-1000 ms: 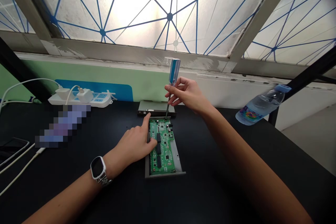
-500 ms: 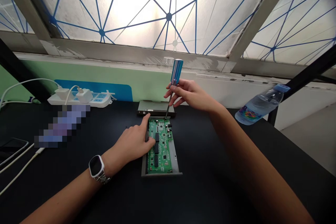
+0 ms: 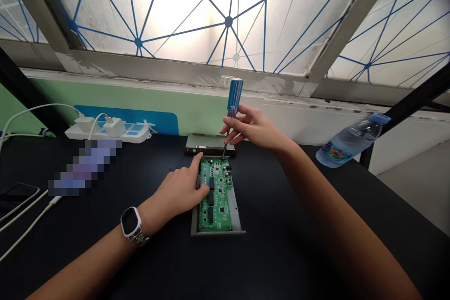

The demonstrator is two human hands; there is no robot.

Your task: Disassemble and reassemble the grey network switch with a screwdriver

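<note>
A green circuit board [image 3: 218, 206] lies in a shallow grey metal tray [image 3: 235, 204] on the black table. My left hand [image 3: 183, 192] grips the tray's left side, its thumb on the board and its index finger stretched to the far left corner. In my right hand [image 3: 251, 126] is a screwdriver [image 3: 235, 96] with a blue and clear handle, held nearly upright between thumb and fingers. Its shaft points down to the board's far right edge, where the tip meets the board; a screw there is too small to make out.
Behind the board lies a flat metal cover [image 3: 207, 142]. A water bottle [image 3: 351, 143] leans at the right against a black frame bar. At the left are a white power strip [image 3: 137, 135] with plugs, a blurred-out object [image 3: 86, 168], white cables and a dark phone-like device [image 3: 17, 199].
The screwdriver's handle has tipped slightly left and stands a little more upright. The whole view has shifted a touch; my left hand keeps its hold.
</note>
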